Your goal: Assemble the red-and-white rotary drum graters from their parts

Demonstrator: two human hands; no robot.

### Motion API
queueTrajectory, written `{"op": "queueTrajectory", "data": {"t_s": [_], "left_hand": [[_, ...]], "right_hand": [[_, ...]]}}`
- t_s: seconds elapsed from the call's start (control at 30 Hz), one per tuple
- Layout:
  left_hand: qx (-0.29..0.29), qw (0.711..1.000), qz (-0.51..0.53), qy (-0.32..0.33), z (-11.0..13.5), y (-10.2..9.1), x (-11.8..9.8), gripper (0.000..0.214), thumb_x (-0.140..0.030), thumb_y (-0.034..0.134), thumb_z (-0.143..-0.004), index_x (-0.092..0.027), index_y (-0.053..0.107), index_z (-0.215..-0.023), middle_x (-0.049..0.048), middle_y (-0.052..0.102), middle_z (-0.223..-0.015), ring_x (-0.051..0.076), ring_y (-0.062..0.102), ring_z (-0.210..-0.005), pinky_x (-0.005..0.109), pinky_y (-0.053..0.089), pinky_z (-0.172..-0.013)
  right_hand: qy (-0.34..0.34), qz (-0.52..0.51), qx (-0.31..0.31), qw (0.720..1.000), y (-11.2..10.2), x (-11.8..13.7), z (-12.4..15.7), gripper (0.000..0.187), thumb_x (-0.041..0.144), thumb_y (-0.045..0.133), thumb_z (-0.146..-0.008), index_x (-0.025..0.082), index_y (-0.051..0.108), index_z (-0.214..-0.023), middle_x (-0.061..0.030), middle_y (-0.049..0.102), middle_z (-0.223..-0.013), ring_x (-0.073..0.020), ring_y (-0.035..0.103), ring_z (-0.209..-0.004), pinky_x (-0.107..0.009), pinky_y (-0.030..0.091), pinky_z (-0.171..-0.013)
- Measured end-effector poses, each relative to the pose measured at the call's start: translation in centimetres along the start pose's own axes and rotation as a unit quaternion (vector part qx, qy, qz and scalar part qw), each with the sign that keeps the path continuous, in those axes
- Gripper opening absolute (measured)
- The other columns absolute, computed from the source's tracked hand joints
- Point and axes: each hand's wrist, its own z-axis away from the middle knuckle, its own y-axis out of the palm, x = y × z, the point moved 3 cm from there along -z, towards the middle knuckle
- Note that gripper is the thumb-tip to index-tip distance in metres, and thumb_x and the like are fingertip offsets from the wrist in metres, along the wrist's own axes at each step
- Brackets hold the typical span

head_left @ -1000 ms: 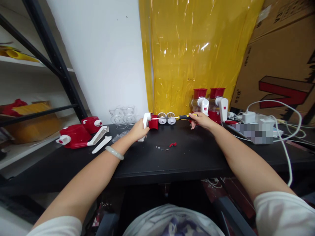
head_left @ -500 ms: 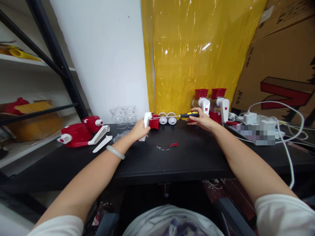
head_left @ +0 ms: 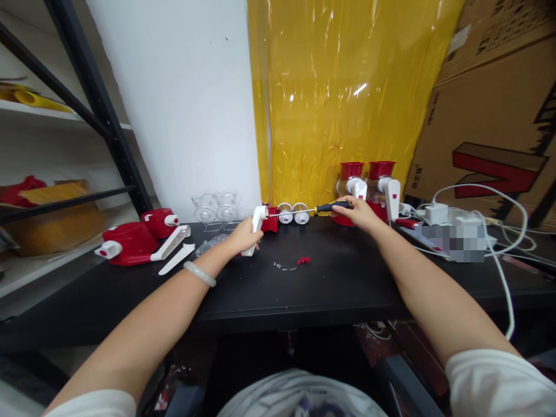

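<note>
My left hand (head_left: 244, 236) is closed around a white plastic crank handle (head_left: 259, 219), held upright above the table. In my right hand (head_left: 355, 212) is a screwdriver (head_left: 326, 207) with a black and yellow grip, its shaft lying level and pointing left. The screwdriver's tip meets the upper end of the handle; whether it sits in a screw is too small to tell. Below, on the black tabletop, lie several small screws (head_left: 284, 268) and a small red plastic piece (head_left: 303, 260). Behind the handle stands a red part (head_left: 271, 220), beside two white round pieces (head_left: 293, 216).
Red housings (head_left: 130, 242) and a white cover strip (head_left: 177, 259) lie at the left, near clear plastic parts (head_left: 215, 208). Two assembled red-and-white machines (head_left: 382, 188) stand at the back right. Chargers and white cables (head_left: 436, 213) spread at the right. A cardboard box (head_left: 482, 116) leans behind.
The screwdriver's grip has turned, showing more black and less yellow. My right hand's fingers have closed in more around it. The whole view has shifted slightly.
</note>
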Motion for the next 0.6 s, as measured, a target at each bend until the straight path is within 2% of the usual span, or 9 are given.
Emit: {"op": "queueTrajectory", "data": {"t_s": [0.17, 0.33, 0.43, 0.6], "left_hand": [[0.014, 1.000, -0.017, -0.009, -0.02, 0.20, 0.39, 0.039, -0.016, 0.053, -0.073, -0.011, 0.044, -0.110, 0.0078, 0.065, -0.081, 0.019, 0.065, -0.051, 0.027, 0.049, -0.044], [0.034, 0.998, -0.053, -0.003, -0.06, 0.32, 0.71, 0.038, -0.018, 0.052, -0.074, -0.012, 0.043, -0.110, 0.0093, 0.065, -0.085, 0.018, 0.065, -0.050, 0.025, 0.048, -0.042], [0.035, 0.997, -0.072, 0.005, -0.09, 0.24, 0.64, 0.036, -0.019, 0.051, -0.074, -0.011, 0.044, -0.109, 0.0104, 0.065, -0.087, 0.018, 0.065, -0.051, 0.025, 0.048, -0.043], [0.027, 0.996, -0.084, -0.008, -0.08, 0.20, 0.52, 0.037, -0.019, 0.052, -0.075, -0.011, 0.043, -0.109, 0.0127, 0.066, -0.094, 0.016, 0.064, -0.051, 0.024, 0.047, -0.044]], "right_hand": [[-0.001, 0.025, 0.019, 1.000, 0.20, 0.38, 0.29, 0.047, 0.059, 0.075, -0.065, 0.018, 0.057, -0.078, -0.0038, 0.070, -0.061, -0.0171, 0.068, -0.057, -0.028, 0.055, -0.061], [0.023, 0.046, 0.040, 0.998, 0.44, 0.42, 0.31, 0.050, 0.066, 0.068, -0.067, 0.020, 0.049, -0.071, 0.0009, 0.061, -0.045, -0.0135, 0.058, -0.038, -0.023, 0.044, -0.041], [0.035, 0.084, 0.050, 0.995, 0.50, 0.57, 0.45, 0.050, 0.068, 0.061, -0.073, 0.021, 0.048, -0.069, 0.0020, 0.057, -0.040, -0.0124, 0.054, -0.034, -0.021, 0.039, -0.037], [0.051, 0.141, 0.068, 0.986, 0.54, 0.57, 0.61, 0.054, 0.072, 0.052, -0.077, 0.020, 0.048, -0.063, 0.0014, 0.054, -0.037, -0.0104, 0.050, -0.032, -0.021, 0.039, -0.038]]}}
